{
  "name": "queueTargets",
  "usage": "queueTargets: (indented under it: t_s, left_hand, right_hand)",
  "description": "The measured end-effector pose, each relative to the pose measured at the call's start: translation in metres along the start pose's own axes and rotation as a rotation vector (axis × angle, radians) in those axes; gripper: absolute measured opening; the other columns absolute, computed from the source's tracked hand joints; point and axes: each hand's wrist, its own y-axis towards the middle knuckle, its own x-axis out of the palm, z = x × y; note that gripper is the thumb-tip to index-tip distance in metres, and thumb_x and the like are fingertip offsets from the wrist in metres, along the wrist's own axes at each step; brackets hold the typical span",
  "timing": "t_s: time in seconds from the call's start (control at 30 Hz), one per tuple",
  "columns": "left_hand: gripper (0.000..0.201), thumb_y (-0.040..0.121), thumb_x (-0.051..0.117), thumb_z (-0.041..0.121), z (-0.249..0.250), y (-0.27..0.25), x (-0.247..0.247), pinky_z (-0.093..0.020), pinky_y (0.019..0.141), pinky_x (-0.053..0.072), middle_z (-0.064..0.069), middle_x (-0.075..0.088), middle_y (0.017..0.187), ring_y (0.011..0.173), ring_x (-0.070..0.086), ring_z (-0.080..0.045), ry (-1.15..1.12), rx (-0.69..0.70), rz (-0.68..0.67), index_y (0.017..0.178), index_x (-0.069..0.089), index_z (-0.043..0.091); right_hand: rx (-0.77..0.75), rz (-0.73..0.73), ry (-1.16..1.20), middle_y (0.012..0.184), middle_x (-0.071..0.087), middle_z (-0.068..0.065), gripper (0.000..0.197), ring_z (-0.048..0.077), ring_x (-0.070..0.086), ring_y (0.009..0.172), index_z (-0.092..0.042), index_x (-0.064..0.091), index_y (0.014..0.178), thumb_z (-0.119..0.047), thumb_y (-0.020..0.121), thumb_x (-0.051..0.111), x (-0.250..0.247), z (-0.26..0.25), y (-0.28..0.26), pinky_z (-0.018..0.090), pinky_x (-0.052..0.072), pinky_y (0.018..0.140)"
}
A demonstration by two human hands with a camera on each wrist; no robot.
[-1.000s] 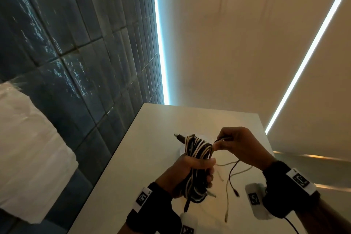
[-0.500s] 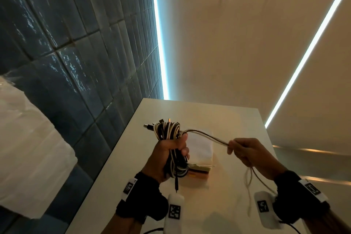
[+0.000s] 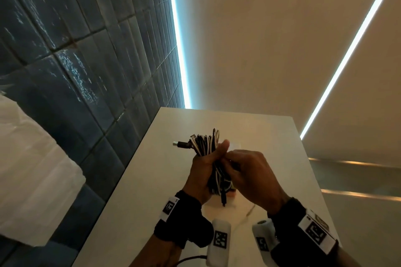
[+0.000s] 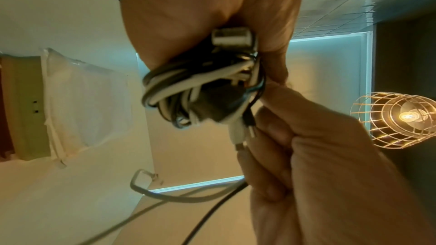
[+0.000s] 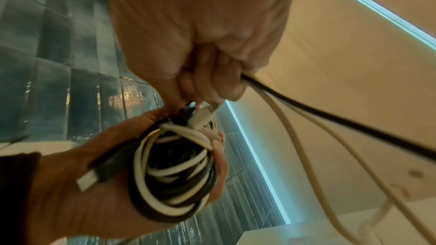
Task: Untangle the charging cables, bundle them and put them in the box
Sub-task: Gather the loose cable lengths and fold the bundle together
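Observation:
My left hand [image 3: 202,171] grips a coiled bundle of black and white charging cables [image 3: 206,144] above the white table [image 3: 134,191]. A USB plug [image 3: 180,143] sticks out of the bundle to the left. My right hand [image 3: 249,173] is pressed against the bundle and pinches loose cable ends [image 5: 205,109] beside it. In the right wrist view the bundle [image 5: 174,174] lies in the left palm, and a black cable [image 5: 330,118] and a cream one [image 5: 295,146] trail away from my right fingers. In the left wrist view the bundle [image 4: 188,85] sits under the left palm. The box [image 4: 28,107] lies on the table.
A dark tiled wall [image 3: 76,60] runs along the table's left side. A white plastic bag [image 4: 87,103] lies on the table next to the box. A wire-cage lamp [image 4: 398,118] glows off to one side. A white wrapped bulk [image 3: 28,169] sits at the left.
My right hand, which held a cable stretched out to the right half a second ago, has come back against the bundle. The left hand has moved the bundle toward the table's middle.

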Motion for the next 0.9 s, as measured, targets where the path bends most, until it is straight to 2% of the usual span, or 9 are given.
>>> queueTargets:
  t_s: [0.23,0.37,0.47,0.57,0.63,0.7,0.77,0.83,0.9]
  left_hand:
    - [0.022,0.083,0.065,0.004,0.011,0.008,-0.003,-0.025,0.046,0.045,-0.003,0.049,0.059,0.048,0.05,-0.015,-0.12,0.098,0.225,0.065,0.057,0.015]
    - [0.023,0.084,0.059,-0.001,0.035,0.012,-0.014,-0.025,0.047,0.045,0.001,0.046,0.052,0.043,0.048,-0.013,-0.216,0.206,0.303,0.07,0.054,0.016]
    - [0.02,0.083,0.057,-0.006,0.037,0.008,-0.015,-0.028,0.05,0.045,-0.002,0.045,0.057,0.047,0.048,-0.014,-0.182,0.256,0.279,0.086,0.057,0.014]
    - [0.022,0.081,0.059,-0.003,0.032,0.006,-0.017,-0.028,0.054,0.045,-0.004,0.044,0.062,0.055,0.047,-0.016,-0.197,0.247,0.192,0.094,0.058,0.014]
    - [0.027,0.077,0.062,0.001,0.03,0.006,-0.017,-0.03,0.058,0.045,-0.005,0.045,0.066,0.06,0.047,-0.018,-0.2,0.224,0.154,0.099,0.058,0.016]
    - [0.026,0.08,0.062,0.0,0.027,0.006,-0.011,-0.03,0.059,0.047,-0.005,0.049,0.066,0.059,0.051,-0.017,-0.193,0.233,0.141,0.102,0.059,0.015]
    - [0.023,0.083,0.061,-0.001,0.024,0.005,-0.003,-0.032,0.061,0.05,-0.004,0.055,0.066,0.061,0.057,-0.016,-0.162,0.257,0.157,0.099,0.062,0.014]
    - [0.02,0.082,0.065,0.0,0.022,0.006,0.003,-0.037,0.068,0.052,-0.004,0.061,0.071,0.068,0.061,-0.018,-0.115,0.268,0.203,0.095,0.065,0.015]
    - [0.016,0.082,0.068,0.003,0.023,0.008,0.002,-0.047,0.079,0.052,-0.006,0.063,0.075,0.072,0.062,-0.02,-0.11,0.261,0.247,0.091,0.065,0.016]
  right_hand:
    - [-0.032,-0.013,-0.117,0.075,0.06,-0.012,0.019,0.005,0.052,0.057,-0.022,0.058,0.091,-0.033,0.1,0.046,0.004,-0.013,-0.018,0.017,0.042,0.049]
    - [0.218,0.017,0.305,0.062,0.055,-0.01,0.029,0.004,0.047,0.054,-0.027,0.061,0.077,-0.044,0.098,0.049,0.009,0.002,-0.057,0.024,0.039,0.05]
    - [0.434,-0.269,0.559,0.061,0.058,-0.001,0.024,0.015,0.05,0.055,-0.024,0.075,0.084,-0.024,0.097,0.055,0.014,0.03,-0.086,0.028,0.044,0.054]
    - [0.429,-0.483,0.295,0.099,0.074,-0.013,0.032,0.002,0.066,0.094,-0.04,0.075,0.097,-0.012,0.093,0.061,0.011,0.053,-0.095,0.03,0.052,0.093]
    - [0.414,-0.304,0.328,0.118,0.065,-0.027,0.035,-0.011,0.053,0.115,-0.049,0.068,0.109,-0.019,0.094,0.06,0.001,0.051,-0.088,0.016,0.04,0.105]
    - [0.383,-0.179,0.464,0.129,0.059,-0.026,0.03,-0.011,0.046,0.125,-0.04,0.063,0.123,-0.037,0.094,0.054,-0.001,0.036,-0.069,0.009,0.034,0.105]
    - [0.354,-0.18,0.638,0.125,0.066,-0.012,0.038,0.0,0.057,0.12,-0.024,0.064,0.125,-0.039,0.094,0.05,0.007,0.023,-0.053,0.015,0.044,0.1]
    - [0.365,-0.125,0.74,0.101,0.073,0.0,0.03,0.012,0.068,0.095,-0.012,0.069,0.11,-0.033,0.097,0.052,0.019,0.012,-0.044,0.028,0.053,0.084]
    - [0.401,-0.032,0.841,0.072,0.065,0.003,0.029,0.018,0.061,0.065,-0.009,0.068,0.09,-0.034,0.096,0.054,0.026,0.007,-0.046,0.03,0.049,0.064]
